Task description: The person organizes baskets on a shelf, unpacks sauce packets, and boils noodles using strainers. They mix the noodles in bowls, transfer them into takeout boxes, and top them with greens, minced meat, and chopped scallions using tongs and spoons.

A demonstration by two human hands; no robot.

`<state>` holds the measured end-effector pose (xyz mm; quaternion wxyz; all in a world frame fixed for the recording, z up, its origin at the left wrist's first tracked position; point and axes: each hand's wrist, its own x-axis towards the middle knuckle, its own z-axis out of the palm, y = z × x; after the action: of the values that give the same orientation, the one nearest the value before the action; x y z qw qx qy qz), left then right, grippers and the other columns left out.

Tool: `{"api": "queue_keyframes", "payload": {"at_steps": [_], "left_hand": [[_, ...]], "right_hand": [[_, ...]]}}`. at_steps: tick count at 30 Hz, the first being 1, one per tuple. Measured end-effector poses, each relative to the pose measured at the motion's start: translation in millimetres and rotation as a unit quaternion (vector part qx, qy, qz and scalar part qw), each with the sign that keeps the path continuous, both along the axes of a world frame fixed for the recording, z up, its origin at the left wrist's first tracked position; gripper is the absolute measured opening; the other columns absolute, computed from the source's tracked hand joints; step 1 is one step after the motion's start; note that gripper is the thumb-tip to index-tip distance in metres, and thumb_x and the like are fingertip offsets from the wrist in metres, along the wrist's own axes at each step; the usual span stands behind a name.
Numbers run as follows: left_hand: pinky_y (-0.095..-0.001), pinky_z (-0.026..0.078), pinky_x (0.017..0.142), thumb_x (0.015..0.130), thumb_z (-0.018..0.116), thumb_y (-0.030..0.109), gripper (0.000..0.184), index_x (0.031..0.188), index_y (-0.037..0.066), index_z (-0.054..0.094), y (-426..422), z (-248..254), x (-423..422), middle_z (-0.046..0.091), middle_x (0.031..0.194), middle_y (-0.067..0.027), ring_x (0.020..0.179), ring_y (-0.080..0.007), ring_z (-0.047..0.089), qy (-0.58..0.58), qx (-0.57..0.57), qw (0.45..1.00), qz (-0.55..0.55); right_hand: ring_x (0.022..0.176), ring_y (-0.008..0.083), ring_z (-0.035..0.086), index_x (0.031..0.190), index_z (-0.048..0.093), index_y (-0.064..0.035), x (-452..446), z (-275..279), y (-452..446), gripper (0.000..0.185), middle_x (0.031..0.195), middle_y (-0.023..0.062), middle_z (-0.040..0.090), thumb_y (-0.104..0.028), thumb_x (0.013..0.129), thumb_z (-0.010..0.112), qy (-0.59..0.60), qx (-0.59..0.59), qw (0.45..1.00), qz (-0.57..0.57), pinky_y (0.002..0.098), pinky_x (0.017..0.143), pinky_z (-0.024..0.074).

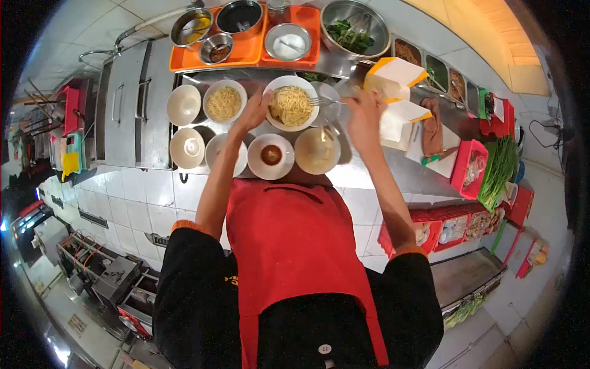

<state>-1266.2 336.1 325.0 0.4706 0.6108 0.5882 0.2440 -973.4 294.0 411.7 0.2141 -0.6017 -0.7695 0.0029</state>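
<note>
My left hand (pixel 254 111) grips the left rim of a white bowl (pixel 274 121) of noodles (pixel 291 106). From the right, my right hand (pixel 364 117) holds a fork (pixel 326 101), its tines at the right side of those noodles. A second bowl of noodles (pixel 224 103) stands to the left. Nearer to me are a bowl with reddish-brown sauce (pixel 270 155), a pale bowl (pixel 317 150) with some residue, and a white bowl (pixel 227 154) partly hidden behind my left forearm. Two more pale bowls (pixel 184 105) stand at the far left.
Orange trays (pixel 246 56) at the back carry pots and a steel bowl of white powder (pixel 288 42). A large steel bowl of greens (pixel 350 34) stands beside them. Open takeaway boxes (pixel 398 92) are right of my right hand. Further right are a pink basket (pixel 470 169) and long green vegetables (pixel 499 172).
</note>
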Motion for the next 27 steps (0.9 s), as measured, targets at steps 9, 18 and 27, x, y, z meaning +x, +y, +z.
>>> {"api": "queue_keyframes", "payload": {"at_steps": [9,18,27], "left_hand": [[-0.0401,0.045,0.097,0.102,0.032,0.06,0.075,0.127,-0.006,0.058,-30.9,-24.3,71.2,0.065,0.12,-0.0204,0.11,-0.0297,0.062,-0.176,-0.01,0.975,0.135],[-0.0374,0.044,0.1,0.101,0.027,0.066,0.083,0.131,-0.006,0.057,-20.2,-34.7,91.2,0.065,0.121,-0.0194,0.113,-0.0273,0.06,-0.292,-0.178,0.929,0.144],[-0.034,0.042,0.104,0.102,0.027,0.065,0.083,0.136,-0.006,0.052,-14.7,-18.9,109.1,0.062,0.129,-0.0179,0.118,-0.0248,0.059,-0.32,-0.119,0.933,0.114]], "right_hand": [[0.086,0.0226,0.064,0.086,0.079,-0.0149,43.2,-29.2,13.5,0.012,0.08,0.0055,0.067,-0.025,0.079,0.078,0.252,-0.207,0.945,-0.018,0.0449,0.095,0.0365],[0.092,0.0236,0.056,0.079,0.076,-0.0115,41.6,55.6,35.8,0.005,0.082,0.0053,0.063,-0.016,0.077,0.075,-0.053,-0.008,0.998,0.025,0.0442,0.087,0.0347],[0.06,0.0209,0.06,0.072,0.074,-0.0062,76.9,3.2,45.4,0.018,0.08,0.0044,0.061,-0.023,0.077,0.08,0.36,-0.284,0.889,0.005,0.0422,0.089,0.0332]]}}
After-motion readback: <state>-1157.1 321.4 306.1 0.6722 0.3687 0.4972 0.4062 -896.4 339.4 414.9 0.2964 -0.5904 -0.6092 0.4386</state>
